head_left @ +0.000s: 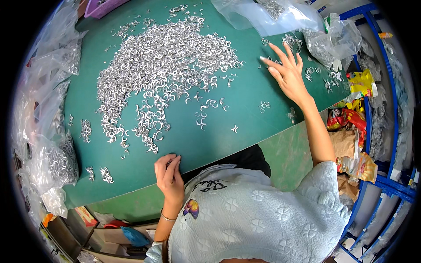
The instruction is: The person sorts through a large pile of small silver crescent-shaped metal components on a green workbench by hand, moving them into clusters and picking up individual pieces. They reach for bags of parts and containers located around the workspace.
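Observation:
A wide heap of small silvery curved metal pieces [175, 57] covers the far middle of the green tabletop [245, 118]. My left hand [169, 177] is at the near table edge, just below the heap's lower tip. Its fingers are curled and pressed together; what they hold, if anything, is too small to make out. Over the right part of the table, my right hand [287, 76] is spread open with nothing in it. Its fingertips are near a loose cluster of metal pieces [293, 41]. A smaller group of pieces [264, 106] lies below that hand.
Clear plastic bags of metal pieces [61, 162] line the left edge. More bags [333, 39] stand at the far right, beside a plastic sheet [250, 17]. A purple basket [103, 8] sits at the far left. Blue shelving [392, 96] rises on the right.

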### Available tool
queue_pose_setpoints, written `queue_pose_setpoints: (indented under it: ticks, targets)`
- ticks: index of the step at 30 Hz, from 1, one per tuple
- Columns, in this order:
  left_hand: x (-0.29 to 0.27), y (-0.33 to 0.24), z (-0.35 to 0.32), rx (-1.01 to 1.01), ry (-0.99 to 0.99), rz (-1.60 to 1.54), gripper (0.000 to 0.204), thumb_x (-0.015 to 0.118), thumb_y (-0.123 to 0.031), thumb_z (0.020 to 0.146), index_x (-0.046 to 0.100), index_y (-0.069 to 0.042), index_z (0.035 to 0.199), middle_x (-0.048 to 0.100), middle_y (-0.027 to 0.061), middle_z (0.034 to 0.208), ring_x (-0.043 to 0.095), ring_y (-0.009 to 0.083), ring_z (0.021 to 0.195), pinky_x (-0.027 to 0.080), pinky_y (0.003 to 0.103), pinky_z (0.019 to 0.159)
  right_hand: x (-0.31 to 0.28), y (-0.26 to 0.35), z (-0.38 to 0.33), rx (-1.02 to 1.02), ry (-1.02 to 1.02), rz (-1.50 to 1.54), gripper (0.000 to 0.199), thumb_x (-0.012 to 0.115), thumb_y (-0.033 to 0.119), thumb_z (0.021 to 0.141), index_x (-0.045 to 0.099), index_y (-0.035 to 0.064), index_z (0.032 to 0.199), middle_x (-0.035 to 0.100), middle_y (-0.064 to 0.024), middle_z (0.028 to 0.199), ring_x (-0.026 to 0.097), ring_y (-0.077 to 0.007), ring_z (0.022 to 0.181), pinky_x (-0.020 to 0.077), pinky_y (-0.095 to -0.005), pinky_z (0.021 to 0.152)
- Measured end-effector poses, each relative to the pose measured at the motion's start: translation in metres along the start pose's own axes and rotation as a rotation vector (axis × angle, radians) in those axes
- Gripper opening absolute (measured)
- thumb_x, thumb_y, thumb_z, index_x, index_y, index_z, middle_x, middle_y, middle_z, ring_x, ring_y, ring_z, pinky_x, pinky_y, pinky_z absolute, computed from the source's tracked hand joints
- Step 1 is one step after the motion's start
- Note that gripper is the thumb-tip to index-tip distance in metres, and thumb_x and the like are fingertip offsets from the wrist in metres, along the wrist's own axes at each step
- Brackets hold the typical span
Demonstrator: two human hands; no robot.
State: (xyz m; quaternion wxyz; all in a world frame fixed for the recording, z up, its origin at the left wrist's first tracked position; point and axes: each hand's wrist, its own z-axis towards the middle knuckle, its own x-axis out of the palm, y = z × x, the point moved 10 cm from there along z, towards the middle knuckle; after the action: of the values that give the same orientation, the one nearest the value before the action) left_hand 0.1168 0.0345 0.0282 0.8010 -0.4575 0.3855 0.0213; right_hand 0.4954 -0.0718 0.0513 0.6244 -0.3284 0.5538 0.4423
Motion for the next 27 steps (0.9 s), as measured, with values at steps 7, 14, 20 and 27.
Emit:
queue_pose_setpoints:
  ticks: [7, 14, 20, 27]
  targets:
    - [0.002, -0.001, 0.001, 0.005, 0.009, -0.008, 0.021, 0.066, 0.014, 0.074, 0.068, 0.003, 0.091, 0.063, 0.0127, 0.098, 0.059, 0.0293, 0.091, 0.048, 0.036, 0.081, 0.013, 0.01, -0.006, -0.045, 0.051, -0.125, 0.044, 0.053, 0.037, 0.097, 0.053, 0.0239, 0.139, 0.03, -0.0039, 0.156, 0.016, -0.0339, 0.147, 0.0087, -0.0618, 0.115]
    - [0.001, 0.0, 0.0, -0.001, 0.0, -0.001, 0.022, 0.066, 0.015, 0.075, 0.069, 0.003, 0.092, 0.063, 0.0124, 0.097, 0.06, 0.028, 0.091, 0.049, 0.034, 0.081, 0.015, -0.019, 0.006, 0.061, 0.046, 0.0, 0.038, 0.048, 0.037, 0.1, 0.057, 0.0265, 0.135, 0.031, -0.0046, 0.155, 0.017, -0.0339, 0.147, 0.0088, -0.0603, 0.115]
    - [0.0, -0.002, 0.001, 0.012, 0.003, 0.004, 0.022, 0.066, 0.015, 0.074, 0.069, 0.003, 0.092, 0.063, 0.0122, 0.097, 0.06, 0.0283, 0.091, 0.049, 0.035, 0.08, 0.027, -0.022, 0.016, 0.044, 0.015, -0.085, 0.041, 0.045, 0.043, 0.1, 0.055, 0.0288, 0.137, 0.03, -0.0068, 0.155, 0.017, -0.0361, 0.146, 0.0107, -0.062, 0.114]
    - [0.001, -0.001, 0.0, -0.008, -0.002, -0.014, 0.023, 0.066, 0.015, 0.073, 0.069, 0.003, 0.092, 0.063, 0.0122, 0.098, 0.059, 0.0288, 0.092, 0.048, 0.035, 0.079, 0.027, -0.028, 0.027, 0.089, 0.015, -0.119, 0.043, 0.043, 0.043, 0.101, 0.053, 0.0263, 0.139, 0.031, -0.0104, 0.154, 0.019, -0.0392, 0.145, 0.0119, -0.0651, 0.112]
